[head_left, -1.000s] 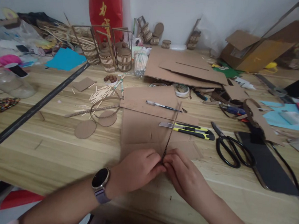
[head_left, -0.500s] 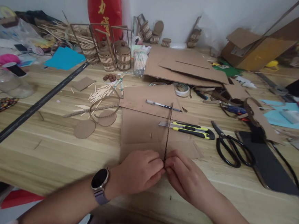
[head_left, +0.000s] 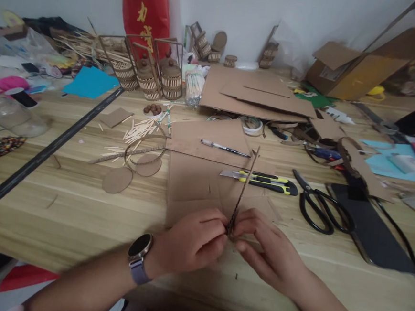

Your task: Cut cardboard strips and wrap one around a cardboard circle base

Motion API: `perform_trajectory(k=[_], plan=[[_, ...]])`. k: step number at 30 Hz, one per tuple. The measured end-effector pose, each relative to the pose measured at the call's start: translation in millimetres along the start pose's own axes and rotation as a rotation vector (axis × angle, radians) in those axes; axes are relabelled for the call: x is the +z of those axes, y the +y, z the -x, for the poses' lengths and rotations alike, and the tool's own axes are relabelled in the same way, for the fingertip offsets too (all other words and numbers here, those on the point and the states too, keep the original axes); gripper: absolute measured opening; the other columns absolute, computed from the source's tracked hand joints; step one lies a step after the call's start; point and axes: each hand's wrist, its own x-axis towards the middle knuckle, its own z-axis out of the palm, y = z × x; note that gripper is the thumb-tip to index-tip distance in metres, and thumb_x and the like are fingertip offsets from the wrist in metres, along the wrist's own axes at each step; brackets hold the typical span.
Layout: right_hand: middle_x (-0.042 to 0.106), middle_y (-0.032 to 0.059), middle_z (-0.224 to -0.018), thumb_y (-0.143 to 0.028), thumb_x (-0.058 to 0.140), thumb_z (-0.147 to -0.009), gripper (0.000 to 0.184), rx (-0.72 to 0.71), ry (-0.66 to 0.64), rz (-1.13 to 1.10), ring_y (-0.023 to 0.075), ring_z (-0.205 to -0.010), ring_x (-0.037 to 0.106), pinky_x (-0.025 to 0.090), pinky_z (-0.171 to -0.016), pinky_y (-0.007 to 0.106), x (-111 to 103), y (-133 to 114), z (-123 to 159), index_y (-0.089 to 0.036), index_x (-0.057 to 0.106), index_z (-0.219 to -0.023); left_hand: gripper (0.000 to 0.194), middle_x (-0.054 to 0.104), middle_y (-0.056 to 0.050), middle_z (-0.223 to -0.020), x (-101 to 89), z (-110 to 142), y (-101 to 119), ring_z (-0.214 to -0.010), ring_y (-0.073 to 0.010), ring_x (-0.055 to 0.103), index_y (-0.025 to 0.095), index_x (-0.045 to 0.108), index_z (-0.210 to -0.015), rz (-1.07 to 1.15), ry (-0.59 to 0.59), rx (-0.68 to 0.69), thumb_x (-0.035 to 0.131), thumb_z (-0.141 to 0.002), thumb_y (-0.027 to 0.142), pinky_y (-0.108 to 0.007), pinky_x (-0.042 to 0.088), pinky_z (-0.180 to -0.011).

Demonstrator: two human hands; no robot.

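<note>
A narrow corrugated cardboard strip rises from between my two hands, its upper end tilting right over a utility knife. My left hand, below a wristwatch, pinches the strip's near end. From the other side my right hand grips the same end, thumb a little apart from the fingers. Beneath the strip lie flat cardboard sheets, with a pen on them. The yellow-and-black utility knife rests with its blade out, pointing left. Black scissors lie right of it.
Two cardboard discs, a curled strip and cut sticks lie left. A dark metal ruler slants across the table. Several small stick-sided baskets stand behind. A dark flat slab is at right.
The strip's upper end has swung right, from upright to tilted. My right hand's fingers have loosened slightly and spread from the thumb. My left hand stays nearly in place.
</note>
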Motion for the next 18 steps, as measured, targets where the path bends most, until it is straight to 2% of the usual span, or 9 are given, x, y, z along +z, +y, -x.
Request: perform_trajectory(k=[3, 6, 9, 18], plan=[[0.066, 0.0044, -0.089, -0.035, 0.067, -0.089, 0.016, -0.027, 0.096, 0.121, 0.0175, -0.08, 0.065, 0.056, -0.068, 0.028, 3.5, 0.9, 1.3, -0.024, 0.06, -0.098, 0.026, 0.061, -0.007, -0.089, 1.0, 0.5, 0.3, -0.082, -0.0156, 0.056, 0.018, 0.053, -0.076, 0.045, 0.025, -0.049, 0.041, -0.098, 0.024, -0.026, 0.047, -0.076], [0.067, 0.0033, -0.088, -0.025, 0.064, -0.091, 0.005, -0.041, 0.137, 0.13, 0.0156, -0.08, 0.066, 0.056, -0.069, 0.026, 7.6, 0.8, 1.8, -0.024, 0.062, -0.095, 0.027, 0.061, -0.006, -0.089, 1.3, 0.7, 0.4, -0.082, -0.0155, 0.056, 0.018, 0.054, -0.075, 0.041, 0.023, -0.068, 0.041, -0.098, 0.024, -0.027, 0.048, -0.076], [0.069, 0.0024, -0.089, -0.018, 0.06, -0.092, 0.008, -0.043, 0.135, 0.109, 0.0145, -0.081, 0.066, 0.056, -0.07, 0.025, 10.1, -0.8, 1.8, -0.024, 0.062, -0.096, 0.025, 0.06, -0.006, -0.087, 1.5, 1.1, 0.3, -0.081, -0.0153, 0.056, 0.018, 0.053, -0.073, -0.003, 0.051, -0.073, 0.043, -0.096, 0.022, -0.026, 0.047, -0.074], [0.072, 0.0006, -0.086, -0.014, 0.053, -0.093, 0.013, 0.032, 0.118, 0.11, 0.0139, -0.076, 0.07, 0.054, -0.065, 0.024, 4.7, -6.1, 1.6, -0.026, 0.054, -0.092, 0.026, 0.062, -0.005, -0.082, 2.2, 2.7, 0.0, -0.077, -0.0139, 0.057, 0.019, 0.049, -0.068, -0.018, 0.094, -0.024, 0.044, -0.094, 0.019, -0.023, 0.046, -0.072]])
